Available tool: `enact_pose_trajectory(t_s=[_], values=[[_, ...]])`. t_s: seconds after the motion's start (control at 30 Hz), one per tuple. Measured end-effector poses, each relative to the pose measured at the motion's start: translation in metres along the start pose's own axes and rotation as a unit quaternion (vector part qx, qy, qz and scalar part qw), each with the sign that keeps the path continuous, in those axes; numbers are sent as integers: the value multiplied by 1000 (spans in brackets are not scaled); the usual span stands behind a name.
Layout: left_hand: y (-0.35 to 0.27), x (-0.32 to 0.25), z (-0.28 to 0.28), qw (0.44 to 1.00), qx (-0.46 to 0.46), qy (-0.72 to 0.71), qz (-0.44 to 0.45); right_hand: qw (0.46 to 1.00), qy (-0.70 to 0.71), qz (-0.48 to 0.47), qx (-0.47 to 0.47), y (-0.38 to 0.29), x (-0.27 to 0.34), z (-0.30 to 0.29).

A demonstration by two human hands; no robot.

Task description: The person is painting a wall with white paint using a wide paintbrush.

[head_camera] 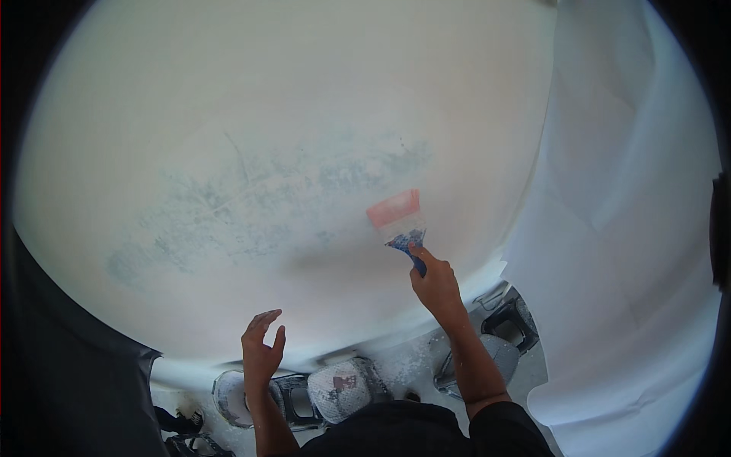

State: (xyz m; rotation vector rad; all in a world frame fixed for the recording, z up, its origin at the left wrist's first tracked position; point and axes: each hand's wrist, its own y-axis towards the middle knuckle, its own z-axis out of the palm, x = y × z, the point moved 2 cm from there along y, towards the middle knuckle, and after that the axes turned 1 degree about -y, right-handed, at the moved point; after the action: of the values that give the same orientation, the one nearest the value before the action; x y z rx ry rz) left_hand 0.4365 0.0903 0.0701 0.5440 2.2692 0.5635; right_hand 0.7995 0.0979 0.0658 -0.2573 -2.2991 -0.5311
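My right hand (438, 285) grips the blue handle of a wide flat brush (402, 220) with reddish-pink bristles; its lower part is spotted with white. The bristles lie over a large pale surface (342, 85), and whether they touch it cannot be told. A patch of bluish-grey smudges (251, 200) runs across the middle of that surface, left of the brush. My left hand (264, 344) is raised near the surface's lower edge, fingers apart and holding nothing.
White sheeting (617, 188) hangs at the right, dark sheeting (68, 365) at the lower left. Below stand several stools, among them a white-spattered one (340, 391) and a grey one (497, 357). Someone's shoe (196, 419) shows at the lower left, on a floor with white specks (405, 365).
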Motion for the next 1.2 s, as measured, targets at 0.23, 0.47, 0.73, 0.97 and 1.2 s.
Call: enact_pose_trajectory(t_s=[0.23,0.47,0.73,0.97,1.2], values=[[3,-10,1,999,24,-26,-6,993,-19,56,106,-65,-98,59],[-7,-14,-2,996,36,-74,-19,997,34,-8,67,-47,-27,43],[-27,8,-34,998,15,-46,-46,983,87,-157,-34,12,149,-55],[-23,10,-49,998,-4,-47,-42,963,124,-183,-155,29,203,-73],[-36,24,-59,998,-18,-35,-41,971,65,-169,-156,-10,77,75]])
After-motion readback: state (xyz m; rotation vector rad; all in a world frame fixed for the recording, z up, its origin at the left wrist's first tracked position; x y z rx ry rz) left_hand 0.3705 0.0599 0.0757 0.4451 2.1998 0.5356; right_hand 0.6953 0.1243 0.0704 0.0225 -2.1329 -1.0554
